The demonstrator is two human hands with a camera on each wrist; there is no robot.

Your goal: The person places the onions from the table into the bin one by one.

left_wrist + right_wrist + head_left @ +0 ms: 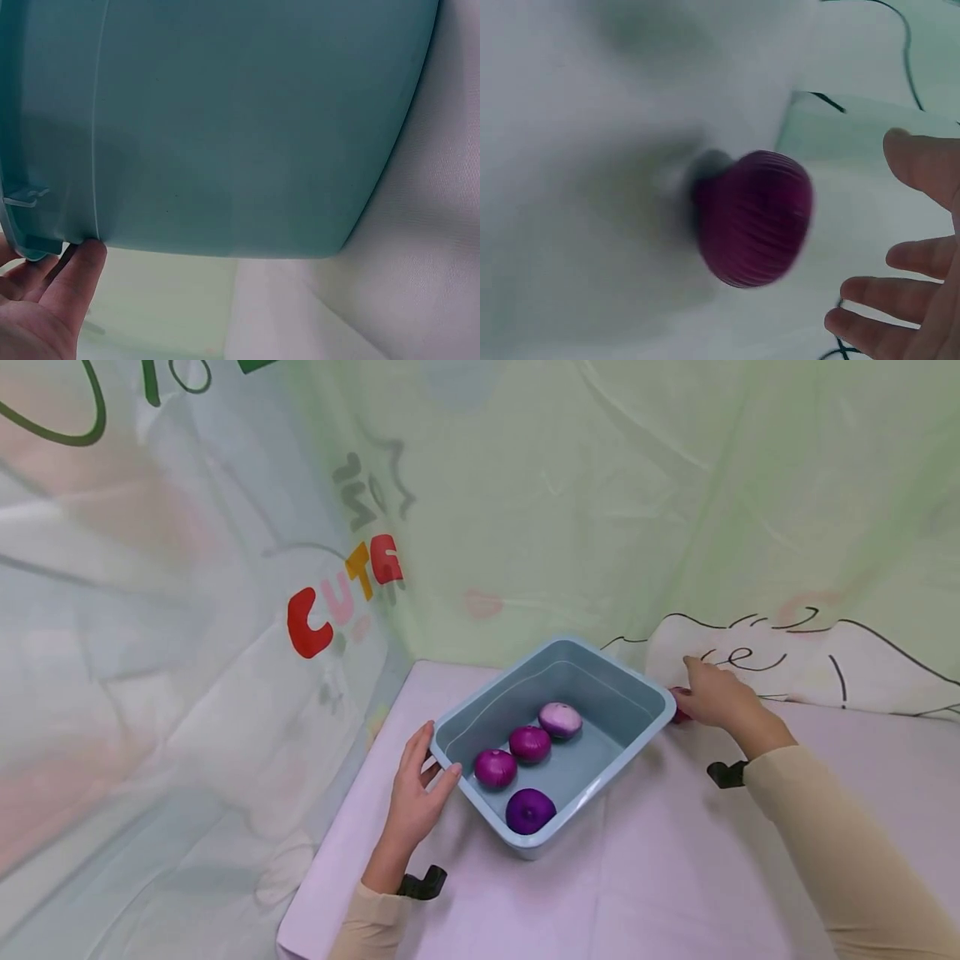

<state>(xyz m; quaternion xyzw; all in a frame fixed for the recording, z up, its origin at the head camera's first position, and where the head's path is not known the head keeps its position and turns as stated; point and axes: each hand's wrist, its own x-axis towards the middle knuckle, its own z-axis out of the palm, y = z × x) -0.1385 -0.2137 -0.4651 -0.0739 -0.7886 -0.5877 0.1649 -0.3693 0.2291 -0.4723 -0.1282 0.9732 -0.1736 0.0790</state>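
A blue-grey plastic basin (600, 781) stands at an angle on the table, with several purple onions (529, 744) lying inside. My left hand (417, 793) holds the basin's left corner, thumb at the rim. Seen in the left wrist view, the fingers (79, 281) lie against the outer wall (225, 135) beneath that rim. Beyond the basin's right corner, my right hand (720, 697) is over another purple onion (680, 704), mostly hidden in the head view. The right wrist view has this onion (755, 219) apart from the spread fingers (889, 296).
A pale lilac cloth (675, 877) covers the table. Printed fabric hangs (525, 510) close behind it and along the left side (187, 693). Small black mounts (426, 882) sit at both wrists.
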